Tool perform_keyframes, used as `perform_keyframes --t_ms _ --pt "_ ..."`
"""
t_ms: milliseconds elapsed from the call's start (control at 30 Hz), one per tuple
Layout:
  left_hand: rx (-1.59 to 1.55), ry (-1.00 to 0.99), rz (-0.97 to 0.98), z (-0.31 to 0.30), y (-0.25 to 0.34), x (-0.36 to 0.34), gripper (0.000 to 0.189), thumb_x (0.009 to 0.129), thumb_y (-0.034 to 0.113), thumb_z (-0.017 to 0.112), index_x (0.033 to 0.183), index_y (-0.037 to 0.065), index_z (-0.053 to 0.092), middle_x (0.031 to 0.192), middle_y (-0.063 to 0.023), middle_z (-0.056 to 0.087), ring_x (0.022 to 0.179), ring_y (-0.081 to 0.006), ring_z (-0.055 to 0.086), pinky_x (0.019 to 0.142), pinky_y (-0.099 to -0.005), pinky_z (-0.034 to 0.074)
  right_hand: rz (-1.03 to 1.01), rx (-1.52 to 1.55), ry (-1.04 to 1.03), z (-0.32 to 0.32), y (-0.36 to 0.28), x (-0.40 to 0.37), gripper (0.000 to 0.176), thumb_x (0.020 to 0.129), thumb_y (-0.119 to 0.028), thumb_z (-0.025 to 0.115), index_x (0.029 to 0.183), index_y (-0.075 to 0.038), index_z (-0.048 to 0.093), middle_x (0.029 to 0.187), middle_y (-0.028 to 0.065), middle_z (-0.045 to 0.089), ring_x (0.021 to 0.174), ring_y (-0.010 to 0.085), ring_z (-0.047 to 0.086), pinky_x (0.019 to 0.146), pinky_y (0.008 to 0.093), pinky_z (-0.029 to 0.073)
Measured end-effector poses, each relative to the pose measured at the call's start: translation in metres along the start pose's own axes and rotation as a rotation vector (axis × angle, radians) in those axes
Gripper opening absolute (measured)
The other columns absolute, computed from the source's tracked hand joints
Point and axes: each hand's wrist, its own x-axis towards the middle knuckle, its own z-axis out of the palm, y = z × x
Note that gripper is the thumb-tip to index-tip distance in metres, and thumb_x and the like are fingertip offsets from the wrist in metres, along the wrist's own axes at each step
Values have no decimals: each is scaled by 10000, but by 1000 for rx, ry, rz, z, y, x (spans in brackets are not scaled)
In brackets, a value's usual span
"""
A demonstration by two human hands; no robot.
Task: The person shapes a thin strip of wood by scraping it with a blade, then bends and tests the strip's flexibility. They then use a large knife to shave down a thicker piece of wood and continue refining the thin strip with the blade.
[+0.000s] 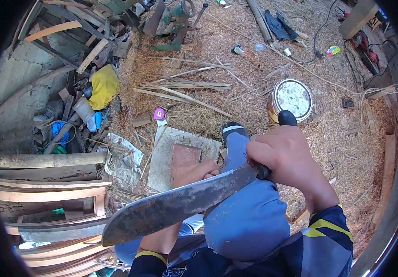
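Note:
My right hand (284,154) is wrapped round the dark handle (287,118) of a large machete, whose end sticks out above the fist. The wide, stained machete blade (176,205) slants down to the left across my lap, tip at the lower left. Behind the blade, my left hand (194,173) has its fingers curled; the blade covers part of it, and what it holds, if anything, cannot be made out. Close to that hand, a reddish-brown square block (185,154) lies on a pale flat slab (162,143). My blue-trousered knee (249,221) is under the blade.
Thin wooden strips (185,85) lie on the shaving-covered ground ahead. A pink tape measure (159,114) sits by the slab, and a paint-stained bucket (292,99) stands right of centre. Curved timber pieces (51,194) are stacked at left. A cord (319,41) runs at upper right.

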Motion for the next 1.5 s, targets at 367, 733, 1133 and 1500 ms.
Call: perform_keyframes --t_ms 367,733,1133,1500 --pt "-256 625 -177 -96 -77 -145 585 1070 564 543 736 88 476 630 -9 394 571 -152 365 558 -330 297 598 -134 -69 -3 22 -58 280 686 -148 842 895 -123 658 750 119 689 726 352 703 623 457 526" --pt "-20 496 -31 -155 -29 -141 842 898 916 426 748 87 425 684 -1 418 689 -154 367 601 -312 277 326 -43 -510 123 61 67 337 849 -393 723 994 -90 700 897 176 747 879 402 731 787 525 573" --pt "-273 726 121 -253 -72 -187 587 1010 645 457 768 115 381 652 11 297 693 -174 285 669 -351 228 3 -65 -863 378 79 90 386 817 -307 777 1095 -57 682 942 167 756 925 392 740 805 539 577" --pt "-621 951 89 -246 -200 -257 551 1056 606 377 786 127 348 637 34 241 678 -155 250 680 -348 237 -238 -162 -1202 323 38 184 346 872 -231 709 1192 -104 666 1123 172 720 1058 394 703 917 525 554"
